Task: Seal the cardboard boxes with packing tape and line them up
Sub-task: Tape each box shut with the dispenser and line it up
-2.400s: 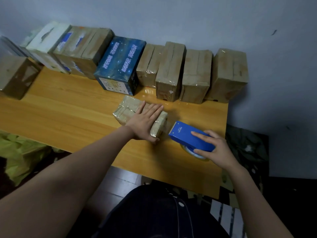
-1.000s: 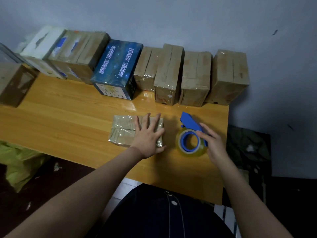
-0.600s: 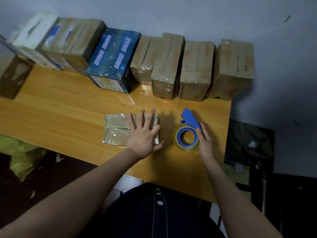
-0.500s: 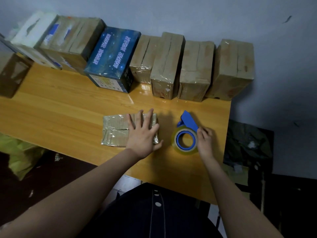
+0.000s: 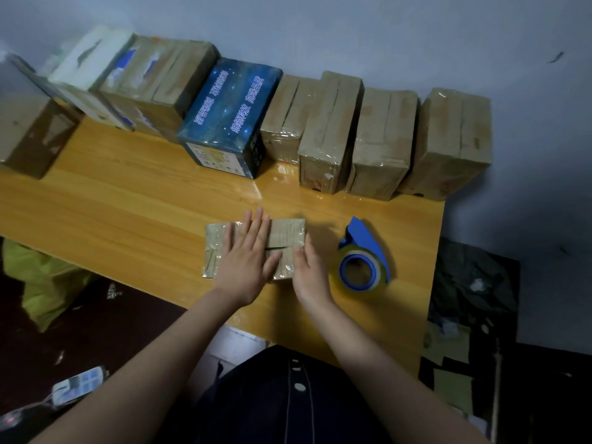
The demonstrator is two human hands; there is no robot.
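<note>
Far left, a brown box (image 5: 28,136) is cut off by the frame edge, and the white box (image 5: 93,59) behind it is blurred. A row of taped boxes (image 5: 330,129) lines the wall across the surface (image 5: 128,203), with a blue printed box (image 5: 230,107) among them. Up front, your left hand (image 5: 246,267) lies flat, fingers straight, on the small cardboard box (image 5: 286,232), hiding its middle. Your right hand (image 5: 310,274), fingers loosely straight and gripping nothing, touches the box's right end. The blue tape dispenser (image 5: 365,248) lies just right of that hand, untouched.
</note>
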